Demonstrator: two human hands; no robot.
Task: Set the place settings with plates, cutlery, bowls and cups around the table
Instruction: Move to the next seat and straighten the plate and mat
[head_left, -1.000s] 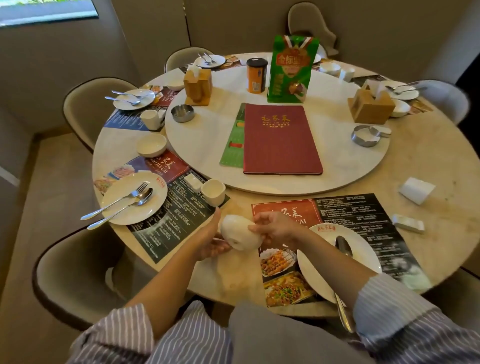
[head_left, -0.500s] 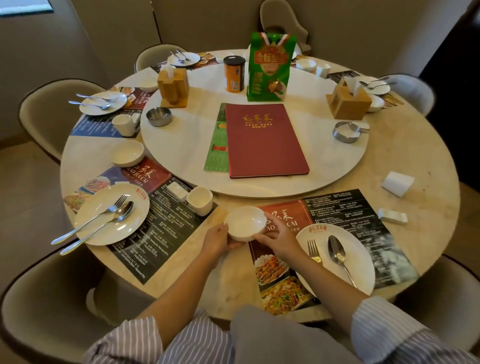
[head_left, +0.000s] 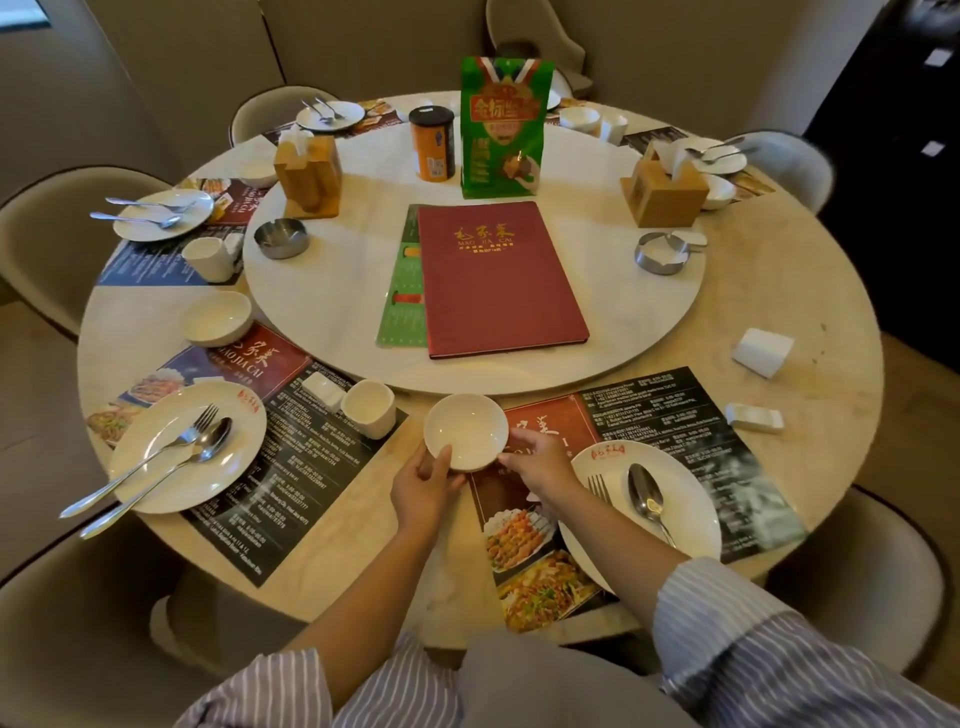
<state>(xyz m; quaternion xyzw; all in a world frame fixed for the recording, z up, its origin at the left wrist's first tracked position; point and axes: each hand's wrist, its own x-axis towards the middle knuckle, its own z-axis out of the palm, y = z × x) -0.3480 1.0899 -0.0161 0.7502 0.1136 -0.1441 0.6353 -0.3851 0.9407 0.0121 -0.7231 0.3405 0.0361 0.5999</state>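
Observation:
A small white bowl (head_left: 466, 430) sits upright at the top left corner of the near placemat (head_left: 670, 415). My left hand (head_left: 423, 486) grips its left rim and my right hand (head_left: 540, 462) touches its right rim. To the right, a white plate (head_left: 691, 506) carries a fork (head_left: 599, 488) and a spoon (head_left: 645, 499). The neighbouring setting on the left has a plate (head_left: 156, 467) with fork and spoon, a cup (head_left: 368, 408) and a bowl (head_left: 215, 318).
A white turntable (head_left: 332, 291) in the middle holds a red menu (head_left: 496, 275), a green bag (head_left: 501, 127), an orange can (head_left: 432, 143), two wooden napkin holders and two metal ashtrays. Folded white napkins (head_left: 762, 352) lie at right. Padded chairs ring the round table.
The bowl was held tilted on its side in both hands, then turned upright and lowered onto the placemat corner. The view has shifted so more of the right side shows.

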